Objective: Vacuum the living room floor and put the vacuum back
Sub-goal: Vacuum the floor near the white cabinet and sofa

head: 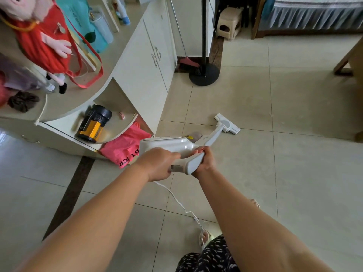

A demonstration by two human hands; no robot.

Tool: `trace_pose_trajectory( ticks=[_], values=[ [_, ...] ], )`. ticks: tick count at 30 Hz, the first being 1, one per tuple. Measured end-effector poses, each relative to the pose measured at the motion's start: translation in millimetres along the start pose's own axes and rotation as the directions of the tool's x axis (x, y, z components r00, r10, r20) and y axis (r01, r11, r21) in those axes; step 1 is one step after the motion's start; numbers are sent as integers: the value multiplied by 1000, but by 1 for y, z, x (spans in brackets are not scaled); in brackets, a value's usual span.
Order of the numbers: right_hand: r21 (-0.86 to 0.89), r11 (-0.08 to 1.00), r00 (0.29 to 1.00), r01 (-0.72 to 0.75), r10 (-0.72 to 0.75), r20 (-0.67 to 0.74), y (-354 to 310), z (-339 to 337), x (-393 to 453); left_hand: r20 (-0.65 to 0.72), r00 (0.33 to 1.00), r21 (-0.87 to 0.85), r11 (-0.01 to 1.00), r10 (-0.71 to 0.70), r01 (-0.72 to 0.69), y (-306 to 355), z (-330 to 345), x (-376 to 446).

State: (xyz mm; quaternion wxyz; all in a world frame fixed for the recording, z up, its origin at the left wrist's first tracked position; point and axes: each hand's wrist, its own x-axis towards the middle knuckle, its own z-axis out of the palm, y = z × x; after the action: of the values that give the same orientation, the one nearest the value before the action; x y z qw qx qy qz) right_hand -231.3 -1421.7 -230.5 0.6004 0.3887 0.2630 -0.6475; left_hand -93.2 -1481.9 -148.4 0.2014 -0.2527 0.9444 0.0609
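Note:
A white stick vacuum [169,145] slants down toward the tiled floor [294,173]. Its grey tube runs to the floor head [227,123], which lies flat on the tiles beyond my hands. My left hand [160,163] grips the rear end of the grey handle. My right hand [205,160] grips the front of the same handle, fingers curled over it. A white power cord [176,199] trails from the handle back across the floor toward my feet.
A white cabinet [141,75] with curved open shelves stands at left, holding a yellow-black flashlight [94,124]. A pink plastic bag [125,148] lies at its base. A black fan base [204,74], a broom, a beige stool [228,22], a bed and a wooden leg [345,63] border the floor.

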Motion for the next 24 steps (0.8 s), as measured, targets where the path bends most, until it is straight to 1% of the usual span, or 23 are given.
trace_pose_trajectory(
  ticks=[8, 11, 13, 17, 21, 24],
  values=[
    [-69, 995, 997, 66, -63, 44, -63, 10, 19, 0, 1000, -49, 999, 4, -4, 23, 0, 62],
    [-72, 995, 997, 73, -72, 22, -83, 18, 21, 0, 1000, -62, 998, 20, -20, 27, -6, 83],
    [-69, 995, 998, 65, -64, 16, -84, 25, 20, -1, 1000, -76, 997, 18, -18, 22, -11, 86],
    [-56, 998, 999, 33, -33, 6, -60, 42, 16, -20, 1000, -104, 995, 1, -3, -3, -23, 68],
    [3, 999, 999, -42, 42, -14, -10, 54, 11, 3, 999, -158, 987, -37, 37, -39, -37, 26],
    [60, 996, 997, -70, 71, -7, 28, 51, 7, 16, 998, -101, 992, -68, 69, -56, -41, -3]
  ],
)
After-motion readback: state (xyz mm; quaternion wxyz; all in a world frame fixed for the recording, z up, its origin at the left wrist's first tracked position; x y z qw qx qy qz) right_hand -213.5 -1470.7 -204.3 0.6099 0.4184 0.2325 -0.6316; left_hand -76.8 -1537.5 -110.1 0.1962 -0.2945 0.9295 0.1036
